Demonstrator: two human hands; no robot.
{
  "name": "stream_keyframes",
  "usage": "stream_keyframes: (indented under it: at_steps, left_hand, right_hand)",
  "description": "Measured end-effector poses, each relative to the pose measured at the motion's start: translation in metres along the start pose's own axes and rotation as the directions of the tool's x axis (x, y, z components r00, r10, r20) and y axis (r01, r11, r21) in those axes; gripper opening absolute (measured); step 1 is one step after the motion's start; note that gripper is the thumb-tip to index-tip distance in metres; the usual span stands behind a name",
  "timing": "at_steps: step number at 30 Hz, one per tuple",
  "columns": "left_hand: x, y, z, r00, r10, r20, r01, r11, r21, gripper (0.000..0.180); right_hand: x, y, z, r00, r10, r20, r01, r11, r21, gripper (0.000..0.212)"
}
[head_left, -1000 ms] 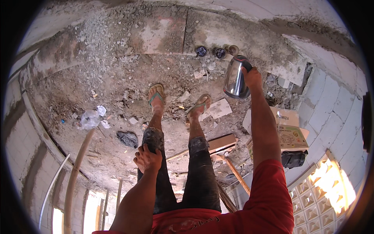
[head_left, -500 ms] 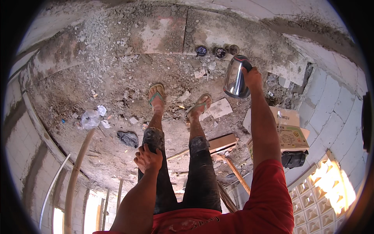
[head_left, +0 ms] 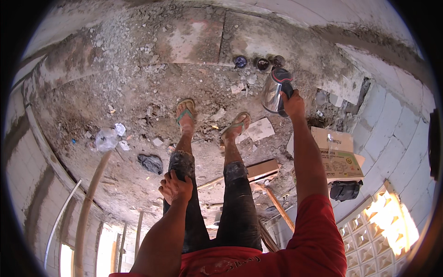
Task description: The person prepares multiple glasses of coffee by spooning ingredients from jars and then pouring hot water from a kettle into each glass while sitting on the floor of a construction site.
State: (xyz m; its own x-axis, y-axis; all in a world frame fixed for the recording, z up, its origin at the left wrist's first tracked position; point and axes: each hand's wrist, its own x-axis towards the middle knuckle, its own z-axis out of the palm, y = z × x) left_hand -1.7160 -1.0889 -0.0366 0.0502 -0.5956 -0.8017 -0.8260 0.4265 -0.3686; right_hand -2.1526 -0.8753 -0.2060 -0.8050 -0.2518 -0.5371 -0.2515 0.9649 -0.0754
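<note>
A shiny metal kettle [head_left: 272,93] with a black lid and a thin red ring is in my right hand [head_left: 294,104], whose fingers wrap round its black handle. The kettle hangs over the dirt floor, just on my side of three small cups. The left cup [head_left: 240,61] looks bluish inside; the middle cup [head_left: 262,63] and right cup [head_left: 278,61] look dark. My left hand [head_left: 176,187] rests on my left leg by the knee, fingers bent and a little apart, holding nothing.
Rubble [head_left: 120,41] covers the floor and slab. A cardboard box [head_left: 337,152] and a black bag [head_left: 346,189] lie to the right. A clear plastic bag [head_left: 106,139], a black crumpled bag [head_left: 151,163] and a bamboo pole [head_left: 92,194] are on the left.
My right hand has drawn slightly left and nearer with the kettle. The kettle has turned, so more of its lid shows. My left hand has stayed on my leg.
</note>
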Motion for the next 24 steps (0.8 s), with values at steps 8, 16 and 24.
stream_keyframes:
  at_steps: [8,16,24]
  left_hand:
    - [0.0,-0.003,0.0,1.0,0.004,0.002,-0.004,1.0,-0.025,0.062]
    - [0.001,-0.005,0.002,1.0,-0.002,-0.006,0.002,0.998,-0.057,0.063]
    - [0.002,-0.009,0.007,0.999,0.005,-0.052,-0.009,0.997,-0.078,0.063]
  right_hand:
    - [0.007,-0.029,-0.01,0.997,0.02,0.073,-0.014,0.997,-0.077,0.062]
    - [-0.001,-0.038,-0.003,0.995,0.06,0.082,-0.051,0.993,-0.108,0.065]
    - [-0.027,-0.038,0.01,0.992,-0.092,0.089,0.1,0.991,-0.093,0.061]
